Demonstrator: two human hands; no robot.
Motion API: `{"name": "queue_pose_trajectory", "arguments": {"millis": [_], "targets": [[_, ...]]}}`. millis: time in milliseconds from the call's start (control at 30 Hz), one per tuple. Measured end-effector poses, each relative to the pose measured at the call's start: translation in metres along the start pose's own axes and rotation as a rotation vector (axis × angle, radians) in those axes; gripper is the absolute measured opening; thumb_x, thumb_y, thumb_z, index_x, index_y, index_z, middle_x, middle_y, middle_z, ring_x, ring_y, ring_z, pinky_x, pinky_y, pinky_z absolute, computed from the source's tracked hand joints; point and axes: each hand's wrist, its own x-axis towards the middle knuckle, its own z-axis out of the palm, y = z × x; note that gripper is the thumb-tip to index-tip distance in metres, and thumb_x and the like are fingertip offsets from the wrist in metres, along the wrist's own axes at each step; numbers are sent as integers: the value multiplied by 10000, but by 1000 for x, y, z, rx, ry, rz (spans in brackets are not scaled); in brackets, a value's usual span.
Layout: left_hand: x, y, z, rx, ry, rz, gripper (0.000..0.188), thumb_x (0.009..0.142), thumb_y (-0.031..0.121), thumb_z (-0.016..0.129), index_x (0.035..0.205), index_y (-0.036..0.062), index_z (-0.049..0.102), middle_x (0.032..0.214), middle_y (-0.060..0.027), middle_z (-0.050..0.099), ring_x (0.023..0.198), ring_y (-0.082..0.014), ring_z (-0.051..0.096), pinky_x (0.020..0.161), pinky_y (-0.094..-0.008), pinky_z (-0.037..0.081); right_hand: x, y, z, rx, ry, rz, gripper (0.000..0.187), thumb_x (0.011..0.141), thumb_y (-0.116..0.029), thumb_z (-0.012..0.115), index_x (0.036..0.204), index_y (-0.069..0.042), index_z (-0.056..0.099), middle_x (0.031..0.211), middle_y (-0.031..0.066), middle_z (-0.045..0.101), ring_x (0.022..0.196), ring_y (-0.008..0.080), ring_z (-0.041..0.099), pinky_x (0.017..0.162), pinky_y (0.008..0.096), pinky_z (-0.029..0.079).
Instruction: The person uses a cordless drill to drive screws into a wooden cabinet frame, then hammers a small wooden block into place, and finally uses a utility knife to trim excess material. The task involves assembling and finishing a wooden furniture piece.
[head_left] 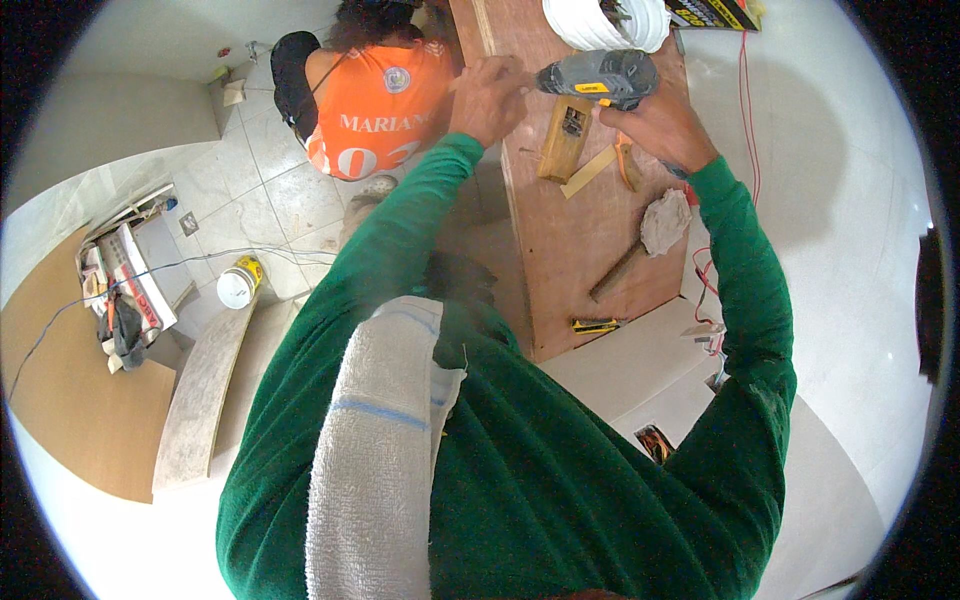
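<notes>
My right hand (662, 122) is clamped on the grip of the drill (600, 75), positioned over the wooden board (560, 240), nose directed toward my left hand (488, 100). My left fingers are bent near the nose; I cannot tell whether they pinch anything. A small yellow label marks the drill body. Printed lettering appears on the black-and-yellow box (708, 13) and, in white below a round emblem, on a co-worker's orange shirt (375, 110). A plane (562, 150) lies below the drill.
</notes>
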Motion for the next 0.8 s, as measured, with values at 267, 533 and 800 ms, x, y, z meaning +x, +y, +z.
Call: {"name": "queue_pose_trajectory", "arguments": {"millis": [267,533,800], "targets": [[1,-4,5,-15,12,2,226,841,75,784,1055,144,805,1264,-59,690,1195,-321,635,983,-491,498,-4,5,0,120,59,-60,478,913,-293,832,1323,-77,717,1268,175,758,1183,389,699,1048,473,546],[2,5,-2,-38,-66,-55,262,827,84,813,1081,147,834,1233,-54,685,1153,-300,646,985,-456,516,-7,14,4,111,28,-38,474,909,-278,832,1320,-72,718,1272,171,758,1173,385,702,1048,465,546],[-1,9,5,-9,6,-53,227,827,82,807,1040,148,852,1215,-39,686,1094,-292,640,977,-445,517,-6,13,5,132,3,-23,500,899,-261,828,1343,-73,696,1286,169,749,1196,369,693,1058,455,543]]}}
